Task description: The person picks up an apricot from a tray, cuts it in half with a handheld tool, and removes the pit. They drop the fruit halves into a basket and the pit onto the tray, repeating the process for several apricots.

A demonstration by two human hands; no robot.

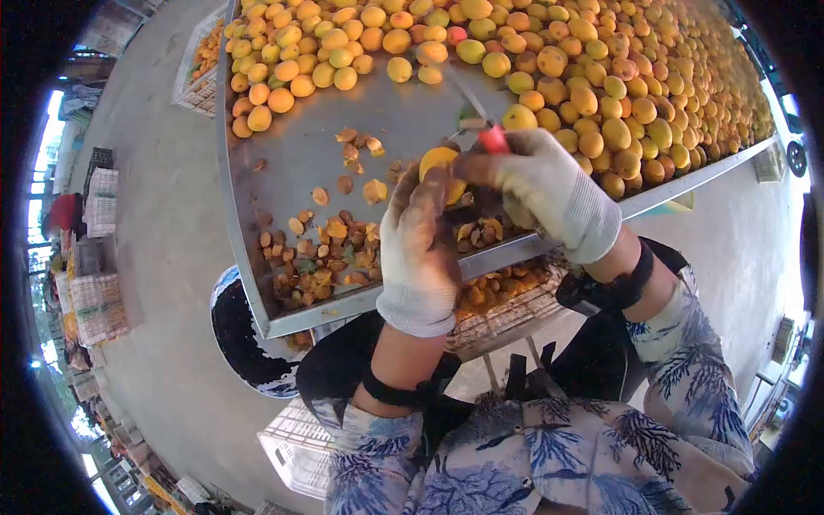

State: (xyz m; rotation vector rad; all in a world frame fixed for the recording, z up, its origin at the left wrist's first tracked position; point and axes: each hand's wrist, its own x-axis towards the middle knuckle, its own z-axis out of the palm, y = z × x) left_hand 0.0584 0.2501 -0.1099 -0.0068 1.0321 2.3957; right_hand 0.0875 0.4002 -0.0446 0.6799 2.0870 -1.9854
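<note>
Both of my hands wear white gloves with stained fingers and meet over the near edge of a metal table (378, 107). My left hand (421, 245) grips a cut orange-yellow apricot (439, 165) between thumb and fingers. In my right hand (549, 184) is a red-handled knife (493, 139), its blurred blade pointing up and away. The right fingertips are close to the fruit; whether they touch it I cannot make out. Below and left of the hands lie apricot pits and scraps (330, 249) on the metal. Whole apricots (584, 99) are heaped across the far and right sides.
Under the table's front edge, a crate (506, 309) holds cut apricots. A white crate (296, 446) and a round black-and-white container (249, 335) stand on the floor to the left. Another fruit-filled crate (199, 73) is at the far left, and stacked crates (99, 296) line the wall.
</note>
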